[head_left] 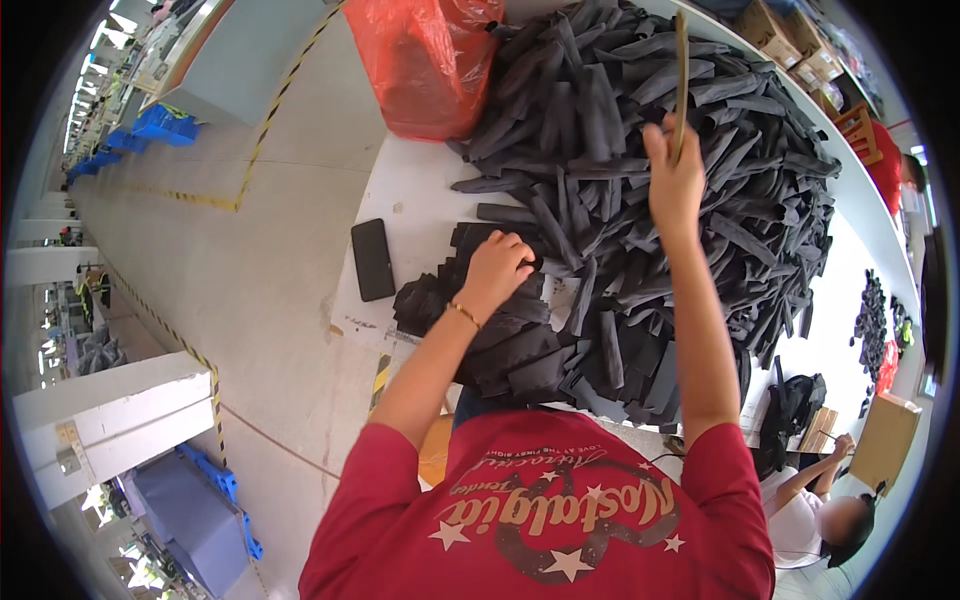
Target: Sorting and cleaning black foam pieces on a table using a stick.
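My right hand (676, 190) is raised over a large heap of dark grey fabric tubes (600, 110), its fingers closed round a thin wooden stick (682, 75) that points away from me. Lower and to the left, my left hand (497, 268) has its fingers curled down on a dark grey fabric tube (534, 264); the fingertips are partly hidden. Flatter dark pieces (510, 350) lie in overlapping layers around and below this hand, near the table's front edge. The pieces look soft and are mostly long and narrow.
A black phone (373, 260) lies on the white table (400, 190), left of the pieces. At the far left of the heap stands a red plastic bag (425, 65). A person in white (815, 510) sits at the right beside a cardboard box (885, 445). Another person in red (885, 165) is farther off.
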The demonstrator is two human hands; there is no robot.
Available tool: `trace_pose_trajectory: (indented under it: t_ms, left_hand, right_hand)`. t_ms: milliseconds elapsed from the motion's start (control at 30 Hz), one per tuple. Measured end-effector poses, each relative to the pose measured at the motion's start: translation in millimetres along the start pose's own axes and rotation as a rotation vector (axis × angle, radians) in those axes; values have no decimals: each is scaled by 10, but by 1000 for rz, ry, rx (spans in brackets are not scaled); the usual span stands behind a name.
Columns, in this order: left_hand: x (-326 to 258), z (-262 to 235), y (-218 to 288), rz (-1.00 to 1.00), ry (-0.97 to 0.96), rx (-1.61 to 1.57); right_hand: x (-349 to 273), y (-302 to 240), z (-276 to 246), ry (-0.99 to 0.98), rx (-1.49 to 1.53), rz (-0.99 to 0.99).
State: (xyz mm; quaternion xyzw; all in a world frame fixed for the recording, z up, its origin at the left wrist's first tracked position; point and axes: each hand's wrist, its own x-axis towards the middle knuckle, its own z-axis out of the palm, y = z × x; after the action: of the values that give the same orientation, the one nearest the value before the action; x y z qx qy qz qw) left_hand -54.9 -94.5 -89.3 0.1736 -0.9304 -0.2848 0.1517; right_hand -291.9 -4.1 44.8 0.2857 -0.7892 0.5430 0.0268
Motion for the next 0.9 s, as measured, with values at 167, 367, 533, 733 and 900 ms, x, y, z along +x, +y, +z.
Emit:
trace_pose_trajectory:
  t_ms: [167,367,533,733,900]
  left_hand:
    - [148,187,-388,27,-221,153]
    - [207,97,-335,92,-155,-13]
    - [173,167,-512,-219,-332,-83]
    - [137,176,-332,25,-251,150]
    - [154,-38,-340,-78,-211,-21]
  right_hand:
    - [-1056,408,-428,-376,2,214]
    - [-1639,661,-983,-565,-300,-67]
    - [-1767,613,-1049,-664,-301,-69]
    - [-1913,751,-1117,-654,-313,-111]
    - [-1933,675,-1202,-668,-349,-134]
